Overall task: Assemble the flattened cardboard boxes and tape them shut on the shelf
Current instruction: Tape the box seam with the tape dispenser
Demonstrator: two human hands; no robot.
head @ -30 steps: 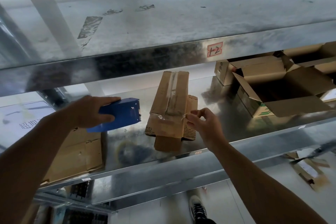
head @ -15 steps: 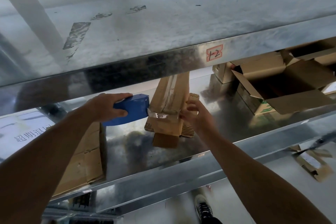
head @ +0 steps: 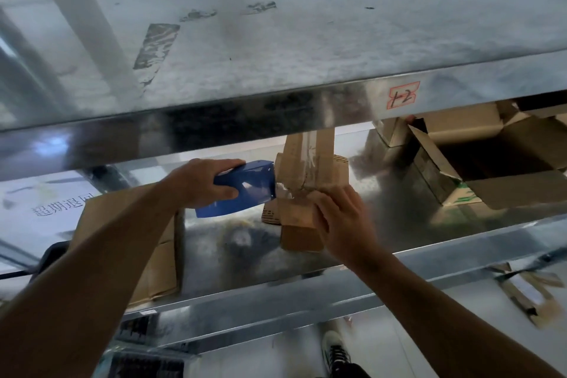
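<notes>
A: Box position?

B: Narrow brown cardboard box (head: 306, 169), lying lengthwise on the galvanised metal shelf (head: 399, 224), about mid-shelf. Its far end runs under the lip of the upper shelf (head: 306, 40).

A: Hands?

B: Right hand (head: 340, 218) is on the box's near right corner, fingers curled over the top edge and gripping the cardboard. Left hand (head: 199, 181) is wrapped round a blue plastic tape dispenser (head: 245, 187), thumb underneath and fingers over the top, a firm closed grip. The dispenser's nose touches the box's left side.

A: Tape?

B: A strip of clear tape (head: 288, 192) crosses the box's near end, from the dispenser's mouth towards the right hand's fingers. It looks wrinkled.

A: Surface and surroundings?

B: The shelf is shiny and reflective. The upper shelf is dull grey and smudged, with a red-outlined label reading "12" (head: 403, 95) on its front edge. Flattened brown cardboard (head: 159, 261) lies on the left of the lower shelf, partly behind the left forearm. A large open cardboard carton (head: 506, 163) sits at far right with its flaps spread. Below the shelf there is pale floor, a black-and-white shoe (head: 336, 350) and cardboard scraps (head: 527, 294) to the right.

A: Box condition?

B: Worn. An older lengthwise tape seam runs along the top, and corrugated flap edges stick out on both sides near the front. I can't tell whether the far end is closed.
</notes>
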